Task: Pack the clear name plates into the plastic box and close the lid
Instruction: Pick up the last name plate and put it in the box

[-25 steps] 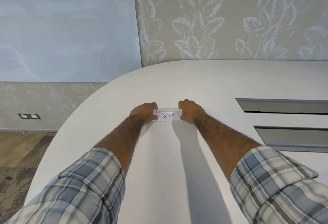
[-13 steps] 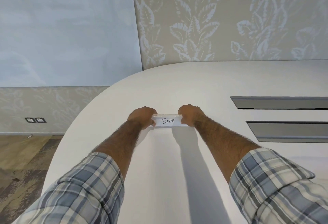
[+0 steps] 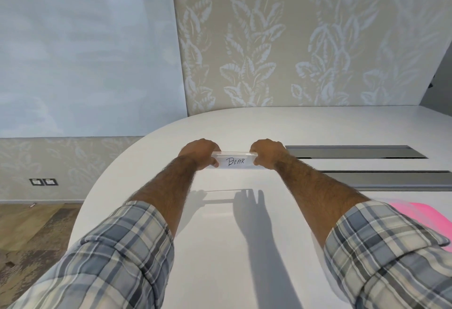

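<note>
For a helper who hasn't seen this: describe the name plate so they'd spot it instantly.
Start at the big white table, left of its two grey slots. The left hand and right hand grip the ends of a clear name plate, lifted off the top. It alone shows a handwritten white card.

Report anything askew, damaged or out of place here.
Nothing stands out. The name plate reading "Dear" looks intact and level, held at its ends by the left hand and right hand above the table. No box shows.

Leaf-patterned beige wall [image 3: 269, 39] behind, pale blue panel [image 3: 85, 51] at left. Rounded white table [image 3: 318, 125] with two grey slots [image 3: 354, 152]; brown floor [image 3: 29, 235] lower left.
</note>
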Available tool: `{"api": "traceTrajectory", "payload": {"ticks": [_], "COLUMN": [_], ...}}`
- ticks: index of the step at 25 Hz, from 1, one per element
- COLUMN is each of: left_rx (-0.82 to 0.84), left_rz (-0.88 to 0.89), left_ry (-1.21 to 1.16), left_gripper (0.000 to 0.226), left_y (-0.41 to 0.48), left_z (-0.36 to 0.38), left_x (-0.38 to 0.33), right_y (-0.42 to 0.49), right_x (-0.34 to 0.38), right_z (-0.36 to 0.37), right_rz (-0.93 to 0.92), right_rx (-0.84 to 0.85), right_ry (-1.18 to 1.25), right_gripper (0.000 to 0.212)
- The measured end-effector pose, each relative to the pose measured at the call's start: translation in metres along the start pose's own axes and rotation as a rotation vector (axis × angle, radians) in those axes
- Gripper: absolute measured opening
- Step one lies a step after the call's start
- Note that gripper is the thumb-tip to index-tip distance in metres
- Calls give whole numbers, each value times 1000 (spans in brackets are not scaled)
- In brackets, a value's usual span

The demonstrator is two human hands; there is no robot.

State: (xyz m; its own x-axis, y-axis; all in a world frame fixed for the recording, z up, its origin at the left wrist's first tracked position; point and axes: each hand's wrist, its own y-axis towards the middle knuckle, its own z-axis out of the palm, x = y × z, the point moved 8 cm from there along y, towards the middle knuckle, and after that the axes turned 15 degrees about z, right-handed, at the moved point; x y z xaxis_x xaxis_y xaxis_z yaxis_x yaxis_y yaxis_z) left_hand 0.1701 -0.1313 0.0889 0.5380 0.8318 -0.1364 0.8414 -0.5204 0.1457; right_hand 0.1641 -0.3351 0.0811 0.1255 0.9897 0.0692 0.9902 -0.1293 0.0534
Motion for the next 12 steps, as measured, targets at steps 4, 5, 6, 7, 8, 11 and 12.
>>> {"api": "traceTrajectory", "payload": {"ticks": [4,5,6,7,8,11,12], "left_rx": [-48,-56,-63,-68,-74,-91,-94], "left_rz": [2,-2,-4,0,3,14,19], "left_ry": [7,3,-1,-2,-2,-13,-20], "left_gripper": [49,49,48,47,47,45,44], "left_y": [-16,-21,-26,-29,-32,-37,-37], "left_z": [-22,-24,-25,-27,-28,-26,-25], "left_x": [-75,-96,-117,-137,-158,-216,-232], "right_y": [-42,-55,-68,-79,-89,-117,-124], "right_x": [-55,-71,-86,-101,-118,-168,-182], "right_z": [-41,-50,-58,-65,-72,-90,-94], "right_rz": [-6,-8,-14,-17,-19,-6,-4], "right_rx": [-42,-46,-49,-54,-60,-68,-70], "right_ry": [3,-2,-9,-11,-12,-19,-21], "right_gripper": [45,44,44,43,43,38,36]}}
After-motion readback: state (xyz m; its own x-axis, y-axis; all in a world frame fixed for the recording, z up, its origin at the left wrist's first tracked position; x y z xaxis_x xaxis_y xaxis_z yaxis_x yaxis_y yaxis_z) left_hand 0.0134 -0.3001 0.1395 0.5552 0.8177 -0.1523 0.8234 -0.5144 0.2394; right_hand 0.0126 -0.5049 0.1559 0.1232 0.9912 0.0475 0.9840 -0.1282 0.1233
